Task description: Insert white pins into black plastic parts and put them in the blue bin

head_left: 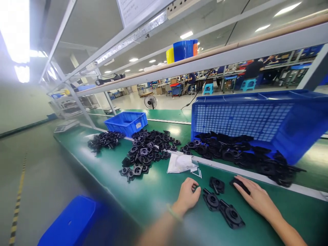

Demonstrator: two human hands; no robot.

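My right hand (252, 194) lies over a black plastic part (240, 185) on the green bench, with thumb and fingers closed about its sides. Curled fingers close toward the thumb on my left hand (188, 194), just left of several loose parts; whether something small sits inside is hidden. Between the hands lie a black part with a round hub (217, 185), a second one (211, 199) and a third (232, 214), each showing a short stem. Thin white strips (197, 172) rest beyond my left hand, beside a clear plastic bag (180, 162) with white contents.
A large blue crate (241, 118) lies on its side at the right, black parts (230, 150) spilling out. Further left are a big heap of black parts (146, 150), a smaller heap (105, 140) and a blue bin (126, 123). A blue stool (69, 222) stands below the bench edge.
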